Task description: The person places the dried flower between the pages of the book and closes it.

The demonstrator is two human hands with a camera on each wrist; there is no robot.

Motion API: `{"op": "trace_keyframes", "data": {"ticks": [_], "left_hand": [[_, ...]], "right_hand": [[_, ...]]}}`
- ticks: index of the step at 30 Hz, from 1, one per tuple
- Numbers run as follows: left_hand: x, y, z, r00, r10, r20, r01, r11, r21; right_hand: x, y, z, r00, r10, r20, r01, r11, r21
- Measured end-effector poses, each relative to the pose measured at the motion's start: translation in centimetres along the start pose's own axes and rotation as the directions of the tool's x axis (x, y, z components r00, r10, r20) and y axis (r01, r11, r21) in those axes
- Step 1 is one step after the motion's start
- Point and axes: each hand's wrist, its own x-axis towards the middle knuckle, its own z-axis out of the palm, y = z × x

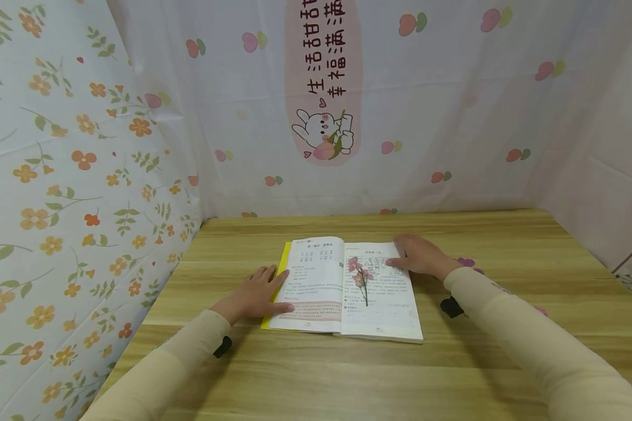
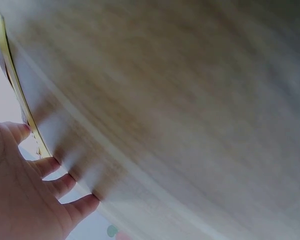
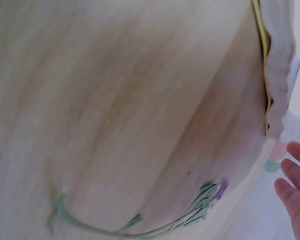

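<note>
An open book [image 1: 316, 280] with a yellow cover edge lies on the table. On its right page rests a sprig of pink flowers [image 1: 365, 278] with a thin green stem. My left hand [image 1: 258, 292] lies at the book's left edge, thumb over the page, other fingers spread on the tabletop, as the left wrist view also shows. At the upper right corner of the book is my right hand [image 1: 423, 255], its thumb reaching over the page. Its fingers look loosely extended in the right wrist view and grip nothing visible.
To the right of the book, a green-stemmed sprig [image 3: 190, 216] with a purple bloom lies on the wooden table [image 1: 305, 380], partly hidden by my right arm in the head view. A bit of pink [image 1: 542, 311] shows beside that sleeve. Printed curtains [image 1: 232, 117] hang behind and left.
</note>
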Motion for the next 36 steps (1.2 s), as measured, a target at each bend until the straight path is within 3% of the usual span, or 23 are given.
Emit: {"op": "trace_keyframes", "data": {"ticks": [6,10,12,14,17,22,26,28,34,36], "left_hand": [[0.0,0.1,-0.1,1.000,0.002,0.002,-0.002,1.000,-0.002],[0.0,0.1,0.0,1.000,0.001,0.001,-0.001,1.000,0.003],[0.0,0.1,0.0,1.000,0.002,0.004,-0.002,1.000,0.003],[0.0,0.1,0.0,1.000,0.000,0.011,0.000,1.000,0.001],[0.0,0.1,0.0,1.000,0.003,0.014,-0.003,1.000,-0.004],[0.0,0.1,0.1,1.000,0.002,0.011,-0.002,1.000,-0.003],[-0.1,0.2,0.0,1.000,0.003,0.004,-0.003,1.000,-0.011],[-0.1,0.2,-0.1,1.000,0.003,0.003,-0.003,1.000,-0.013],[-0.1,0.2,-0.1,1.000,0.000,0.013,0.000,1.000,-0.008],[-0.1,0.2,-0.1,1.000,-0.001,0.015,0.001,1.000,-0.010]], "right_hand": [[0.3,-0.2,-0.2,0.995,0.086,-0.045,-0.074,0.974,0.214],[0.4,-0.7,-0.8,0.990,0.131,-0.049,-0.106,0.931,0.348],[0.2,-1.0,-1.2,0.988,0.155,-0.021,-0.131,0.895,0.426],[0.0,-1.3,-1.7,0.981,0.191,0.031,-0.177,0.824,0.538],[-0.3,-1.5,-2.2,0.961,0.246,0.123,-0.261,0.674,0.691],[-0.8,-2.1,-2.5,0.943,0.269,0.195,-0.307,0.480,0.822],[-1.5,-3.3,-2.5,0.956,0.230,0.182,-0.260,0.382,0.887],[-1.9,-4.0,-2.6,0.963,0.210,0.168,-0.234,0.348,0.908],[-3.3,-5.9,-2.4,0.972,0.160,0.173,-0.193,0.119,0.974],[-3.7,-6.5,-2.2,0.975,0.143,0.169,-0.182,0.083,0.980]]}}
